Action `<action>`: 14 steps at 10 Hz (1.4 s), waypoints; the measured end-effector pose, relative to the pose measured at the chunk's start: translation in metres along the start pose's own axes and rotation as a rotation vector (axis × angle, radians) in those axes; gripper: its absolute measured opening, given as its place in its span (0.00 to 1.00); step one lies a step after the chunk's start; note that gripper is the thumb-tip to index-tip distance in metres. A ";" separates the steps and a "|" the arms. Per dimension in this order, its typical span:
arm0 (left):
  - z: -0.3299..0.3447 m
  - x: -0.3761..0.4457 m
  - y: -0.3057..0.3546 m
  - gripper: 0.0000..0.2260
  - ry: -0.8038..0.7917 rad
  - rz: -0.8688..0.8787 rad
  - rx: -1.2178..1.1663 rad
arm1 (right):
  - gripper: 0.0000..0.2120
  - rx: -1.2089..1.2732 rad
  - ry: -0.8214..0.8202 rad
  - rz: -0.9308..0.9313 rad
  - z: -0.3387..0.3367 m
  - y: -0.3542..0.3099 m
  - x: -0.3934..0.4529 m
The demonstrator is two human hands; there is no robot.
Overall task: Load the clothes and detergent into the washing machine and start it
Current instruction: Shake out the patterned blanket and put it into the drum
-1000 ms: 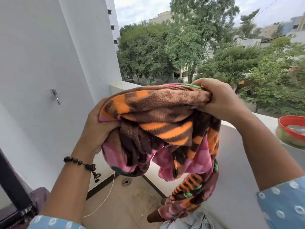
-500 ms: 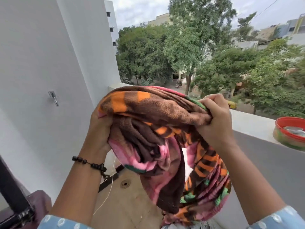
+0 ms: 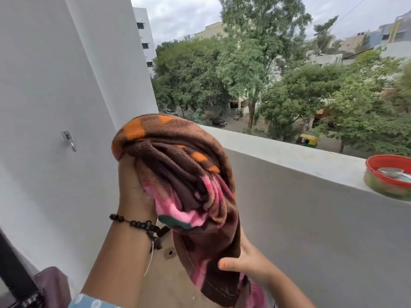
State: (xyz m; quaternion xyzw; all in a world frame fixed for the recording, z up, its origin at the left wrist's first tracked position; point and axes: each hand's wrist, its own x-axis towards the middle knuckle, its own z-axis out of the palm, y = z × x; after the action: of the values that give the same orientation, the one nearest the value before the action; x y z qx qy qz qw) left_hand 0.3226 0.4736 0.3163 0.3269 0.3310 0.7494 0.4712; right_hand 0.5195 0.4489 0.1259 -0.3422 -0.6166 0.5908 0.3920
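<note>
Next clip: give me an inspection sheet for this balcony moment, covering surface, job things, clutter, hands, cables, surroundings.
Surface: balcony ledge, grey, bare near the middle.
Job's things: patterned fleece blanket, bunched and hanging; no washing machine or detergent seen.
Clutter: red tin on the ledge with a spoon inside; floor drain.
Hands: left hand grips the blanket's top; right hand holds its lower part.
Cables: thin white cord hanging below the left wrist; overhead wire.
Surroundings: white wall with a metal hook; trees, buildings.
</note>
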 end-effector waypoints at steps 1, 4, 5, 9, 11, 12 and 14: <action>-0.012 0.015 -0.022 0.09 -0.254 -0.052 -0.322 | 0.55 0.143 0.069 0.001 0.009 -0.004 0.012; -0.052 0.013 -0.037 0.20 -0.187 0.227 -0.034 | 0.43 0.055 0.423 -0.279 -0.017 -0.038 0.028; -0.062 -0.001 -0.036 0.07 -0.158 0.234 0.071 | 0.26 0.059 0.434 -0.366 -0.028 -0.061 0.032; -0.095 -0.023 0.015 0.56 -0.737 -0.196 0.913 | 0.08 -0.544 0.317 -0.481 -0.069 -0.184 0.027; -0.004 -0.040 -0.008 0.63 -0.602 0.360 1.265 | 0.12 -1.078 0.307 -0.423 -0.027 -0.194 0.042; 0.015 -0.022 -0.015 0.62 -0.580 0.431 1.373 | 0.11 -1.223 0.301 -0.468 -0.018 -0.196 0.042; 0.027 -0.006 -0.026 0.25 -0.502 0.520 1.196 | 0.19 -1.073 0.283 -0.495 -0.034 -0.190 0.031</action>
State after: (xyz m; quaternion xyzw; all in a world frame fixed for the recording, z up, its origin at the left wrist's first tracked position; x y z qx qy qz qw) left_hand 0.3593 0.4817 0.3098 0.7620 0.4790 0.4288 0.0778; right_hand 0.5429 0.4789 0.3181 -0.4136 -0.8317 0.0374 0.3686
